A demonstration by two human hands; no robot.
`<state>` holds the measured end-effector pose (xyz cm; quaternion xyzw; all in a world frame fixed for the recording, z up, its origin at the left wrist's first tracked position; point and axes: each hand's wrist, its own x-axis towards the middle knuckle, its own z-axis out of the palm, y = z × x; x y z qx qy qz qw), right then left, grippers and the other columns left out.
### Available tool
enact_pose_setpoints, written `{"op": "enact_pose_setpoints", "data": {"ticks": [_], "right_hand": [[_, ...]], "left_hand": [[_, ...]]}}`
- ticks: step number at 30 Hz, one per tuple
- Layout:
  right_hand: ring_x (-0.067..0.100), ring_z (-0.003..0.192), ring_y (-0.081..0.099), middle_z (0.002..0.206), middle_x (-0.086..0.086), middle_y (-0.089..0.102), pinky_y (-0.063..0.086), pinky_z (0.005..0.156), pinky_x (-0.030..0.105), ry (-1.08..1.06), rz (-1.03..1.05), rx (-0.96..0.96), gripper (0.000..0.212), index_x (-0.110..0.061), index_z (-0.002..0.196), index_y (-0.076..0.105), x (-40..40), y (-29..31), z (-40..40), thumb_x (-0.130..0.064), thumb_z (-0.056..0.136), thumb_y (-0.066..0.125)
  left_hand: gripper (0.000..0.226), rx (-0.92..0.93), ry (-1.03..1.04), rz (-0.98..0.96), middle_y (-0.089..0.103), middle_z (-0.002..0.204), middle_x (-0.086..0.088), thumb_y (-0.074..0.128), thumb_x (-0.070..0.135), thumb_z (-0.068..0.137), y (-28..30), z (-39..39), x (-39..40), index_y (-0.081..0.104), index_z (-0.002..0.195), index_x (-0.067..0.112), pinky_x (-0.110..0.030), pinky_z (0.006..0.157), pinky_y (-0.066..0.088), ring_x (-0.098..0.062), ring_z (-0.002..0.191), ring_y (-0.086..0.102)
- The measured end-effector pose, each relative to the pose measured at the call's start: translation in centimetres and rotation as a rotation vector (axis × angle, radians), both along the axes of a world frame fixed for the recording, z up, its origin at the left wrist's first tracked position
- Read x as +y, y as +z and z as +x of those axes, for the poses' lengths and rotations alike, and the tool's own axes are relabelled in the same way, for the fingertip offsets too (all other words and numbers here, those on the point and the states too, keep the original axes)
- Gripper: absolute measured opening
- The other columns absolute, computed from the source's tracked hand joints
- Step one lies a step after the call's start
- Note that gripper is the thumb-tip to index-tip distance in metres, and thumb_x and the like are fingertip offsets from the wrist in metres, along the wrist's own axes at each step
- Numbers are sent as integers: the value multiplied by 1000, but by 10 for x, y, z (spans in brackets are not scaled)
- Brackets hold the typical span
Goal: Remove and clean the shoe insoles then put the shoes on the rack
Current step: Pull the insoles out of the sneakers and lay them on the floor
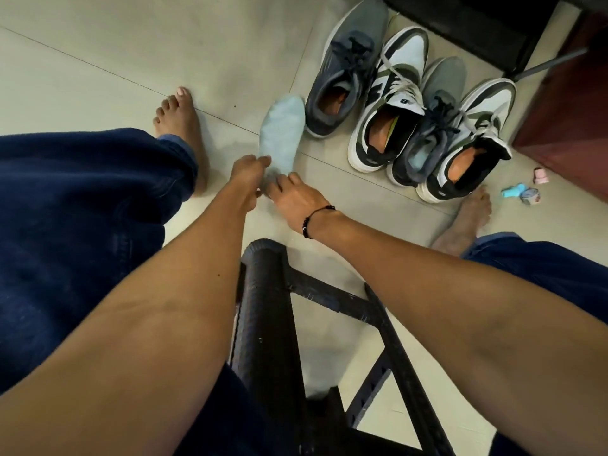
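The person sits on a dark stool (263, 291). Both hands hold the heel end of a pale blue insole (281, 130). The left hand (245, 174) pinches it and the right hand (296, 195) curls over it, likely to keep it flat for cleaning. Four shoes (394, 103) stand just right of the insole on the pale tiled floor (98, 60).

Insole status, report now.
Left hand and right hand both pinch the heel end of the light blue insole at floor level. Four sneakers lined up beside it. Nothing in the way.
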<state>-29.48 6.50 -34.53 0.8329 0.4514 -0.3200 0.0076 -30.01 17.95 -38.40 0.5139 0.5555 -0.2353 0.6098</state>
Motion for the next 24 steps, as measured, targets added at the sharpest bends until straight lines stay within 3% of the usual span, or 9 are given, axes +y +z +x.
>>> {"op": "enact_pose_setpoints", "data": {"ticks": [2,4,5,7,12,16,20,24], "right_hand": [[33,123,34,139,20,33,40,97,34,2,-76,60,62,-2,144,17,-1,-14,-2,7,87,39],[33,119,38,131,19,40,41,97,35,-89,-120,133,56,-2,138,28,-7,-20,-1,7,84,41],[32,117,39,129,18,42,40,97,34,-126,-133,148,51,-2,134,34,-13,-21,2,7,84,40],[30,117,42,126,16,45,37,97,32,-200,-157,155,42,-2,127,41,-29,-25,10,6,86,37],[32,114,47,122,18,50,40,95,32,-587,-168,89,34,1,118,51,-77,-44,43,3,85,44],[31,111,52,118,17,56,38,93,29,-906,-39,-91,31,-2,111,60,-98,-61,81,5,84,45],[31,104,57,111,14,62,43,85,30,-1053,5,-145,25,-8,99,65,-103,-74,113,-1,87,44],[33,113,55,120,18,59,45,89,32,-1101,-78,-99,27,-5,112,63,-103,-85,138,-10,90,49]], "left_hand": [[11,66,-35,79,56,95,-5,49,17,93,-8,-4,7,56,95,9,-27,64,39,-19,83,49],[13,104,-72,132,51,90,-8,50,15,91,-15,-10,8,52,79,10,-26,62,35,-21,83,45],[11,119,-79,137,51,91,-10,51,14,90,-17,-12,5,55,81,8,-25,62,35,-22,83,46],[16,127,-92,107,54,90,-12,54,13,90,-21,-13,-5,60,95,-1,-24,59,36,-22,83,49],[22,73,-145,-61,52,71,-2,49,8,92,-23,0,-53,47,71,14,-21,54,34,-12,60,46],[19,5,-171,-130,57,82,-9,49,9,91,-28,20,-91,51,72,12,-23,59,39,-16,67,51],[13,-115,-138,-211,58,78,-10,47,8,92,-30,52,-129,54,80,7,-24,59,42,-20,68,52],[23,-144,49,-370,59,78,-16,42,18,99,-22,77,-158,56,90,2,-25,51,50,-23,64,56]]}}
